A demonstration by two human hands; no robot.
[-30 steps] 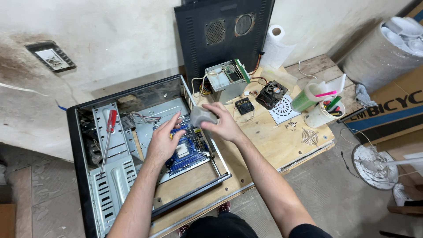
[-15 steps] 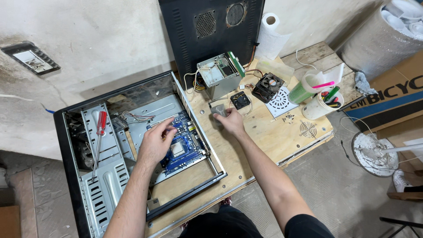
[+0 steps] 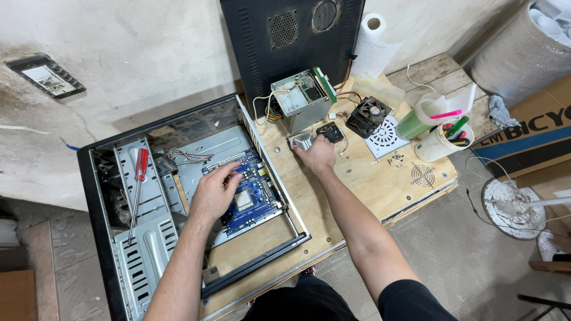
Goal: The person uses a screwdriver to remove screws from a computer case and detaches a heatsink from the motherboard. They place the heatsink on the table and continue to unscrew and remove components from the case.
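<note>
The right hand is closing its grip on a finned grey metal heatsink at the wooden counter; the left hand, open, is resting on the blue motherboard, where pressing could flex it.

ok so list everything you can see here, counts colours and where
computer case: 1, black and grey, open, left
motherboard: 1, blue, inside case
screwdriver: 1, red handle, in case
heatsink: 1, silver, on board by right hand
power supply: 1, grey, on board
fans: 2, black, right of supply
side panel: 1, black, against wall
paper roll: 1, white, rear
cup: 1, white, holds pens
wooden board: 1, tan
left hand: on motherboard
right hand: on heatsink
</note>
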